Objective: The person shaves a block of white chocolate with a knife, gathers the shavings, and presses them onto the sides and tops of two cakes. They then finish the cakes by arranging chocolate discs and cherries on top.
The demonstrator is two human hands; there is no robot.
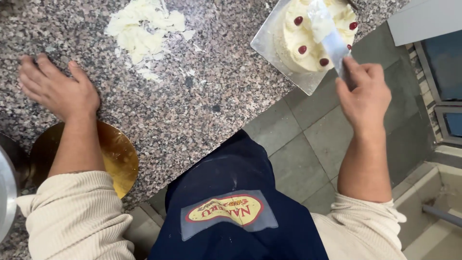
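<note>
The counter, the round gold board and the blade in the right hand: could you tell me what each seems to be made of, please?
Counter: polished granite, by its pink, grey and black speckle. Round gold board: probably foil-faced card; it shines like a mirror, so metal is possible. Blade held by the right hand: likely steel, flat and pale grey, smeared with white cream.

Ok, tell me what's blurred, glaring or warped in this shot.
Head view: the spatula blade in the right hand is smeared by motion over the cake; the left hand, flat on the granite counter, is sharp; the gold disc shows a soft glare; light is even, shadows faint; the counter edge runs steeply diagonal because the camera is tilted.
</note>
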